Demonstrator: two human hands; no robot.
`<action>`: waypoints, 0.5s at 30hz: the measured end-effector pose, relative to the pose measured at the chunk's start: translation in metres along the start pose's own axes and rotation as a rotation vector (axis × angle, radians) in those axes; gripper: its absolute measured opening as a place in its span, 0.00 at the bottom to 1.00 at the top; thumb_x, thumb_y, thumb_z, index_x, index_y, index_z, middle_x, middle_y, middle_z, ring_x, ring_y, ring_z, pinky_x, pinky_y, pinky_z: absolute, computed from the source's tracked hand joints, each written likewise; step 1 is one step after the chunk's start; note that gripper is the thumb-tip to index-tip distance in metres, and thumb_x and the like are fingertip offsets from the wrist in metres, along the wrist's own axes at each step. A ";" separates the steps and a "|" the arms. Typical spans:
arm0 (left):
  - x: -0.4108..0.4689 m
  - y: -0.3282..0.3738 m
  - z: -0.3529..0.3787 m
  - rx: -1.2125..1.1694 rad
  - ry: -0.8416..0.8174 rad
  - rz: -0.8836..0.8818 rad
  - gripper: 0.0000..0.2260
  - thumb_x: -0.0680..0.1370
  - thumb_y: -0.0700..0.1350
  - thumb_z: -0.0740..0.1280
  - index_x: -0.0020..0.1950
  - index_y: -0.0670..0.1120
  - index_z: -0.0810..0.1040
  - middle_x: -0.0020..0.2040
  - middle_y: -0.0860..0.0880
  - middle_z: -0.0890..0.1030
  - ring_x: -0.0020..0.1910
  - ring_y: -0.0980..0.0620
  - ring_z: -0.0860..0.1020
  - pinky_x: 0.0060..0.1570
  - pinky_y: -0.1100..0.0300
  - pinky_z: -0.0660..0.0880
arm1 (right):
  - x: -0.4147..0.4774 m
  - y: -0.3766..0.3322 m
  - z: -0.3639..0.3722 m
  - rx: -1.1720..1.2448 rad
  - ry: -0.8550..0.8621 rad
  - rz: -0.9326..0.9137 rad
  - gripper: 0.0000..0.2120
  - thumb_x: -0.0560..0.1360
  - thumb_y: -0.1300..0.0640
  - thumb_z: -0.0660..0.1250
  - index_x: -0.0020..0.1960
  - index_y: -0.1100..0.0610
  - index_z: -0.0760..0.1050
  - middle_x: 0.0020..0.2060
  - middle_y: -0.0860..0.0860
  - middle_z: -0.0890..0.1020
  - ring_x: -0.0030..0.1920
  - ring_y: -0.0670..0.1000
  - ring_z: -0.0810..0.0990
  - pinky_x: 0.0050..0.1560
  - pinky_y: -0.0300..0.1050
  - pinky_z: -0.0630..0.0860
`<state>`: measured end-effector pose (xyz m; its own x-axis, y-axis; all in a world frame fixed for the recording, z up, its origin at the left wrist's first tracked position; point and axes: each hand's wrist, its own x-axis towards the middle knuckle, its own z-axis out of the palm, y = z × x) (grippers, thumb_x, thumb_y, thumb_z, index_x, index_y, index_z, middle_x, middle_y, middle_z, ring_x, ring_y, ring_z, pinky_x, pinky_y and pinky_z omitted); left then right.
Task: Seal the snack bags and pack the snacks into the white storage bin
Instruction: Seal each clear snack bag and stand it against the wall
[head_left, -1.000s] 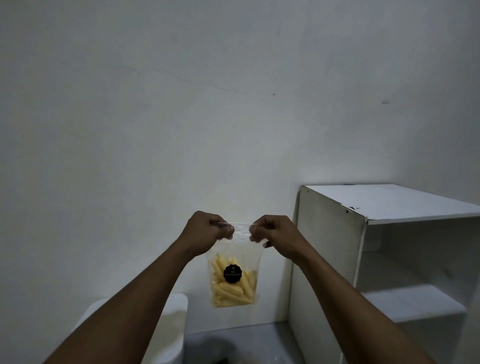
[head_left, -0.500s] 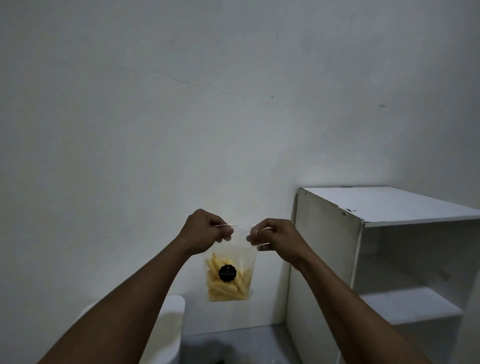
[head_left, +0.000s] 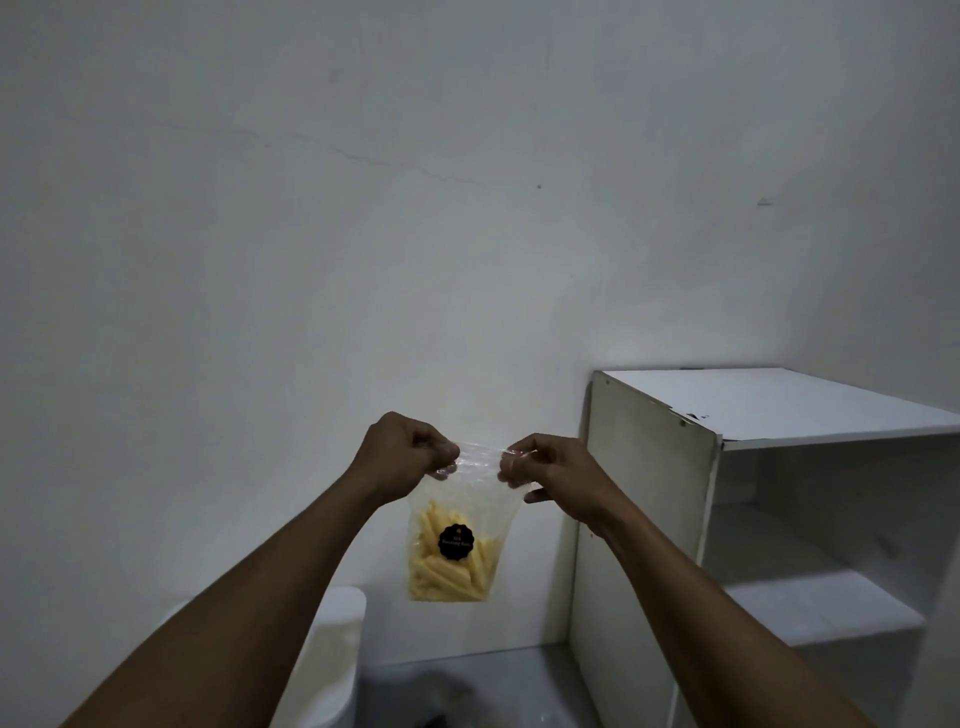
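A clear plastic snack bag (head_left: 457, 525) hangs in the air in front of a white wall. It holds pale yellow stick snacks in its lower half and carries a round black label. My left hand (head_left: 402, 449) pinches the bag's top edge at its left corner. My right hand (head_left: 550, 467) pinches the same edge at its right corner. The top strip is stretched between the two hands. A rounded white bin (head_left: 332, 654) shows below the left forearm, partly hidden by it.
A white open shelf unit (head_left: 649, 509) stands at the right, close to my right forearm, with bare shelves inside. The grey floor (head_left: 467, 686) lies below the bag, with a dark blurred shape at the bottom edge.
The bag and both hands have stayed in nearly the same spot, shifting slightly. Both hands keep their pinch on the bag's top edge.
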<state>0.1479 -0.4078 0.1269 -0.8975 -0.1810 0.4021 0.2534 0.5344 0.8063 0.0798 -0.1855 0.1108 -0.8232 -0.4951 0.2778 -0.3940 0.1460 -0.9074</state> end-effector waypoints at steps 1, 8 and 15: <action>0.000 0.001 0.003 -0.016 -0.014 0.006 0.04 0.74 0.40 0.74 0.40 0.41 0.86 0.36 0.46 0.86 0.39 0.48 0.86 0.49 0.54 0.81 | 0.002 -0.001 0.000 -0.039 0.004 -0.014 0.06 0.77 0.58 0.70 0.49 0.62 0.82 0.42 0.54 0.87 0.41 0.47 0.84 0.42 0.43 0.78; 0.001 0.003 0.003 -0.152 -0.072 -0.087 0.05 0.76 0.41 0.73 0.46 0.39 0.85 0.42 0.41 0.86 0.43 0.47 0.85 0.51 0.50 0.81 | 0.008 0.001 -0.004 0.006 0.072 -0.065 0.06 0.75 0.65 0.72 0.46 0.69 0.82 0.38 0.60 0.86 0.36 0.53 0.82 0.43 0.45 0.80; 0.004 -0.003 0.000 -0.081 0.038 -0.029 0.05 0.75 0.41 0.73 0.43 0.40 0.86 0.38 0.44 0.86 0.40 0.45 0.86 0.52 0.49 0.82 | 0.010 0.005 -0.001 0.131 0.038 -0.046 0.05 0.76 0.65 0.71 0.50 0.68 0.81 0.42 0.63 0.86 0.35 0.50 0.83 0.40 0.41 0.81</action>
<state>0.1434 -0.4102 0.1265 -0.8908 -0.2275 0.3933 0.2575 0.4604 0.8495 0.0691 -0.1893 0.1095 -0.8214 -0.4654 0.3298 -0.3773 0.0096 -0.9260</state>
